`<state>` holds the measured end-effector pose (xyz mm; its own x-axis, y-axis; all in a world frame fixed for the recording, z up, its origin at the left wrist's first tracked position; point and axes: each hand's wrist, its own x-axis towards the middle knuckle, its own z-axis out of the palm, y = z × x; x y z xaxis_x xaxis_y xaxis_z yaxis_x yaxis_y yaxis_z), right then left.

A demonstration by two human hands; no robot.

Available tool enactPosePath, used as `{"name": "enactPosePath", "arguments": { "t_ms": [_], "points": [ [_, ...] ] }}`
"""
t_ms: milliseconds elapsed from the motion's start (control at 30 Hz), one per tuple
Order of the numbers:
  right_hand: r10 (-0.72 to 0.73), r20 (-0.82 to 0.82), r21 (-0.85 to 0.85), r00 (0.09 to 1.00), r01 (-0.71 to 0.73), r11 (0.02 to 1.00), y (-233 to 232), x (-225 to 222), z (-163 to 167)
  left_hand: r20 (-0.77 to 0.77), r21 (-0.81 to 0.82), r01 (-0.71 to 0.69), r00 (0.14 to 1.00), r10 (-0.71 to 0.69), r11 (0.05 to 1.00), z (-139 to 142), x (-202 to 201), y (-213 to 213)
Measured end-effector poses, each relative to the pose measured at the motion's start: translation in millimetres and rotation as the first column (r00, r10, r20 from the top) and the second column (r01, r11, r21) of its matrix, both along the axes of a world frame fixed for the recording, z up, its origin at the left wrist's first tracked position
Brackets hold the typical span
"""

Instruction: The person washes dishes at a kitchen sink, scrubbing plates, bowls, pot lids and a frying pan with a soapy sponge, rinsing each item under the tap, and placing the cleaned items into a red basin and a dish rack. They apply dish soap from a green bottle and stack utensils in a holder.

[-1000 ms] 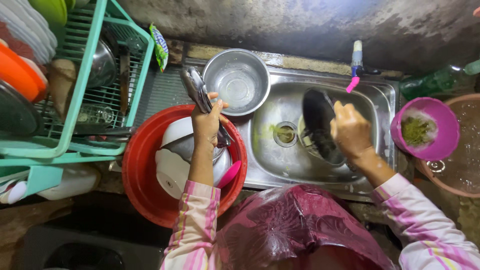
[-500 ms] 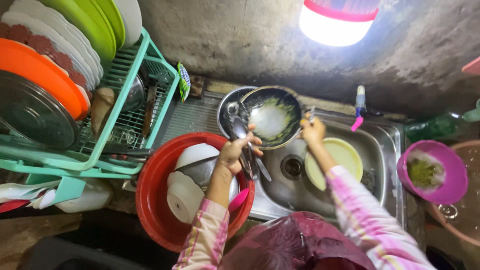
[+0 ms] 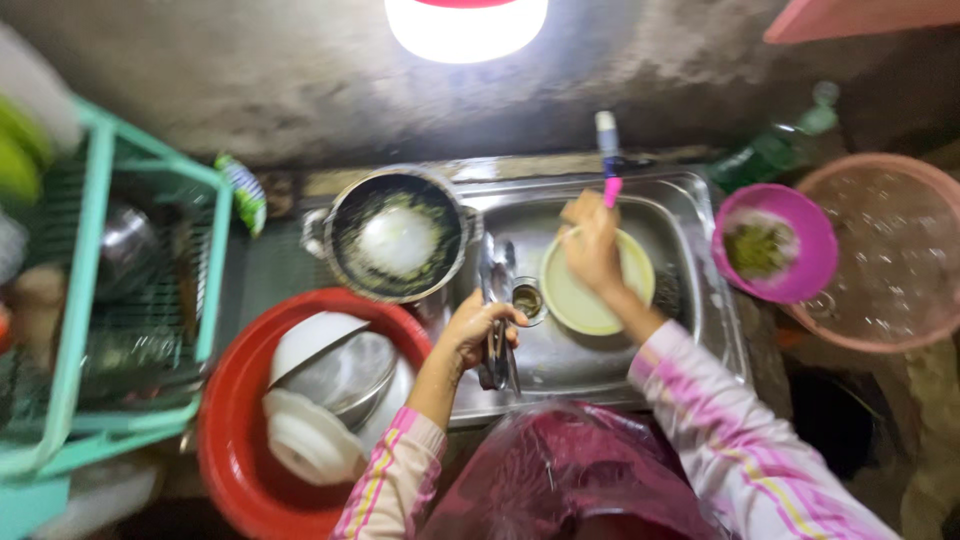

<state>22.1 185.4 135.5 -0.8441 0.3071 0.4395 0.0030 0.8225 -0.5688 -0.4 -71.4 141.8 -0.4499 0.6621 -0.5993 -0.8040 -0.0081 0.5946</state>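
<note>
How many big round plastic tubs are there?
2. A red plastic tub full of dishes sits at lower left; a pink plastic tub of water stands at far right. Others may be out of view.

Sink (image 3: 690,300) crowded: plate (image 3: 580,300), pan (image 3: 398,238)

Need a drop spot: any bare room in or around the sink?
Bare steel in the sink below the pale plate and right of the left hand. Crowded: red basin full of dishes, dark pot over the sink's left rim.
</note>
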Motion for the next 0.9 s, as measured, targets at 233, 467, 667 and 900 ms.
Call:
{"name": "enactPosePath", "arguments": {
  "t_ms": [233, 467, 667, 900],
  "points": [
    [-0.191, 0.243, 0.386, 0.951, 0.086, 0.918, 135, -49, 45, 0.092, -0.129, 0.177, 0.982, -0.166, 0.976, -67, -9, 136],
    [-0.184, 0.244, -0.027, 0.952, 0.196, 0.98, 127, -15, -10, 0.152, -0.117, 0.11, 0.984, -0.092, 0.987, -99, -37, 231],
    [0.042, 0.443, -0.886, 0.895, 0.431, 0.173, 110, -23, -51, 0.137, -0.11, 0.199, 0.973, -0.183, 0.974, -99, -56, 257],
    [0.145, 0.281, -0.959, 0.948, 0.283, 0.012, 99, -60, -92, -0.091, -0.213, 0.07, 0.992, -0.091, 0.975, -126, -60, 233]
  ]
}}
